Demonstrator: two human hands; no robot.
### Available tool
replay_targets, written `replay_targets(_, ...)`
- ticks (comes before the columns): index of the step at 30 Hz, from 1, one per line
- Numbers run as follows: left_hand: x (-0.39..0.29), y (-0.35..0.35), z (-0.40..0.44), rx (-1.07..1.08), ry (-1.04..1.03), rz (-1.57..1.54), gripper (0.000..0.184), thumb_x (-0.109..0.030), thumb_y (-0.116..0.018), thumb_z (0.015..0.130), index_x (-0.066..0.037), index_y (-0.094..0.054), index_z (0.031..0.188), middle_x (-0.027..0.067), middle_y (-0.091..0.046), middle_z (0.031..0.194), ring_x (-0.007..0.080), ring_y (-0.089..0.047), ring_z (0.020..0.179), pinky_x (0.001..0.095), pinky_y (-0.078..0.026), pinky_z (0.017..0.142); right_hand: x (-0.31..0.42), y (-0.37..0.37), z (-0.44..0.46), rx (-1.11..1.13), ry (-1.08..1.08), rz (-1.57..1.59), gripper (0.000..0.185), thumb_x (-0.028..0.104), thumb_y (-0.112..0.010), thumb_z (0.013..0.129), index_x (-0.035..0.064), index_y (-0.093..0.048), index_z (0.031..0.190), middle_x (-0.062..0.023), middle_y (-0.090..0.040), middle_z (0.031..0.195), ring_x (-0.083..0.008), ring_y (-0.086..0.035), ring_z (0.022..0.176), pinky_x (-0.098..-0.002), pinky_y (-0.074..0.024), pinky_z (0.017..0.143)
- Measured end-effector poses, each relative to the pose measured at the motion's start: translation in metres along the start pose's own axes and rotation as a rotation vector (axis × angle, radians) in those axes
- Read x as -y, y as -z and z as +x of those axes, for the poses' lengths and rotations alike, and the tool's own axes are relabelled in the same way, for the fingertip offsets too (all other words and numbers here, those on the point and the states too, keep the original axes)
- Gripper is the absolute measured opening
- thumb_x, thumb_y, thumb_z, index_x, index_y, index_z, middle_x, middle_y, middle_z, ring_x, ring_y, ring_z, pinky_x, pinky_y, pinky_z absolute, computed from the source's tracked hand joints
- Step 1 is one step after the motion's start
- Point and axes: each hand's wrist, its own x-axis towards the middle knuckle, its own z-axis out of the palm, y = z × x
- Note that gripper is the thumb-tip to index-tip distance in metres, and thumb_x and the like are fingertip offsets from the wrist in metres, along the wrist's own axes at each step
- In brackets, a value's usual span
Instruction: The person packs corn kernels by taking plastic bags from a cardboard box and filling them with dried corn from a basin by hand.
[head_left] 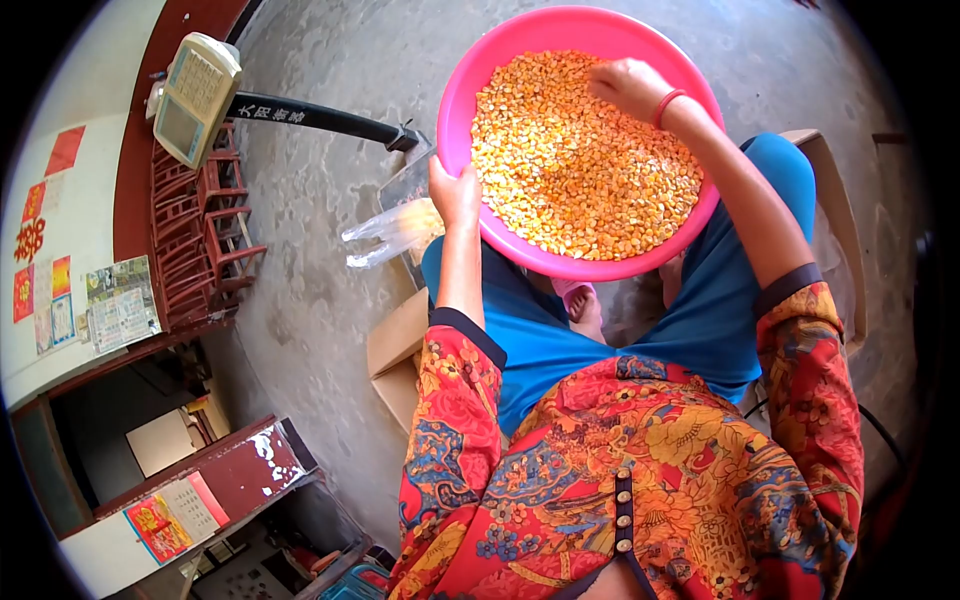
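Observation:
A pink basin (455, 85) rests at my knees, filled with loose yellow-orange corn kernels (560, 170). My left hand (457, 192) grips the basin's rim at the left, thumb on the near side. Over the far right part of the corn is my right hand (632, 90), its fingers curled together and pointing down at the kernels. Whatever those fingers hold is hidden. A red bracelet (668, 106) circles the right wrist.
A platform scale has its display (197, 98) on a black post (310, 117) to the left. Beside the basin lies a clear plastic bag (390, 232) with yellowish contents. Cardboard (398, 350) sits by my left leg. Red wooden stools (205, 225) are stacked along the wall.

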Motion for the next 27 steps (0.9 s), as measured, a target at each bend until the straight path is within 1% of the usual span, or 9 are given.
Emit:
replay_targets(3,-0.001,0.0,0.0,-0.002,-0.013,-0.005,0.015,-0.005,-0.054,0.069,-0.001,-0.052,0.083,0.0147,-0.06,0.078,0.0273,-0.061,0.075,0.0357,-0.046,0.069,-0.029,0.021,-0.001,-0.29,0.013,0.096,0.026,0.026,-0.053,0.085,0.0025,-0.05,0.075,-0.0128,-0.053,0.062,-0.0273,-0.054,0.057,-0.0379,-0.0451,0.058)
replay_targets(7,0.001,0.0,0.0,-0.008,-0.017,-0.021,0.016,-0.005,-0.054,0.069,-0.001,-0.052,0.084,0.0149,-0.061,0.078,0.0274,-0.061,0.075,0.0359,-0.046,0.069,-0.067,0.064,-0.017,-0.619,-0.322,-0.055,0.02,0.026,-0.055,0.077,0.0079,-0.061,0.083,-0.0185,-0.059,0.069,-0.0333,-0.06,0.067,-0.0397,-0.0479,0.064)
replay_targets(9,0.0,0.0,-0.001,-0.008,-0.015,-0.01,0.016,-0.005,-0.054,0.069,-0.001,-0.052,0.084,0.0148,-0.061,0.078,0.0275,-0.061,0.075,0.036,-0.046,0.069,-0.082,0.072,-0.023,-0.632,-0.44,-0.084,0.015,0.021,-0.056,0.076,0.0075,-0.06,0.081,-0.0167,-0.06,0.071,-0.0327,-0.059,0.068,-0.0401,-0.0476,0.065)
replay_targets(13,-0.006,0.001,-0.003,-0.011,0.002,0.026,0.017,-0.005,-0.054,0.069,-0.002,-0.051,0.085,0.0149,-0.061,0.078,0.0281,-0.061,0.075,0.0361,-0.045,0.07,-0.079,0.059,-0.035,-0.798,-0.184,-0.176,0.011,0.014,-0.06,0.072,0.0087,-0.063,0.081,-0.0139,-0.061,0.079,-0.0304,-0.059,0.078,-0.0391,-0.0476,0.07)
replay_targets(14,-0.005,0.0,-0.003,-0.01,0.001,0.025,0.017,-0.005,-0.054,0.069,-0.002,-0.051,0.085,0.0149,-0.061,0.078,0.0281,-0.061,0.075,0.0361,-0.045,0.07,-0.068,0.072,-0.034,-0.535,-0.295,-0.032,0.012,0.014,-0.059,0.071,0.0089,-0.064,0.081,-0.0133,-0.061,0.079,-0.0287,-0.06,0.078,-0.0378,-0.0483,0.072)
replay_targets(17,-0.004,0.001,-0.002,-0.006,0.009,0.016,0.017,-0.005,-0.054,0.069,-0.002,-0.052,0.085,0.0151,-0.061,0.078,0.0286,-0.061,0.075,0.0362,-0.045,0.07,-0.054,0.072,-0.026,-0.48,-0.402,0.07,0.011,0.015,-0.058,0.073,0.0087,-0.064,0.08,-0.0125,-0.061,0.081,-0.0275,-0.06,0.078,-0.0369,-0.0483,0.073)
replay_targets(19,-0.004,0.001,-0.002,-0.007,-0.001,0.024,0.017,-0.005,-0.054,0.069,-0.002,-0.052,0.086,0.0153,-0.061,0.079,0.0288,-0.061,0.076,0.0363,-0.046,0.07,-0.054,0.058,-0.023,-0.606,-0.253,0.161,0.012,0.017,-0.056,0.074,0.0082,-0.063,0.078,-0.0118,-0.061,0.075,-0.0249,-0.06,0.074,-0.0356,-0.0482,0.07)
replay_targets(21,-0.004,0.001,-0.002,-0.009,-0.004,0.033,0.017,-0.005,-0.054,0.069,-0.002,-0.052,0.086,0.0154,-0.061,0.08,0.029,-0.061,0.076,0.0364,-0.046,0.07,-0.038,0.056,-0.02,-0.451,-0.233,0.221,0.018,0.022,-0.055,0.08,0.0046,-0.055,0.079,-0.0121,-0.058,0.067,-0.0259,-0.057,0.061,-0.0346,-0.0462,0.059)
replay_targets(27,-0.004,0.0,-0.002,-0.018,-0.024,0.032,0.017,-0.004,-0.054,0.07,-0.001,-0.052,0.087,0.0156,-0.061,0.08,0.0296,-0.061,0.077,0.0364,-0.046,0.071,-0.05,0.021,-0.012,-0.166,-0.016,0.003,0.009,0.016,-0.056,0.072,0.0067,-0.057,0.072,-0.01,-0.059,0.068,-0.026,-0.058,0.063,-0.0352,-0.0463,0.062)
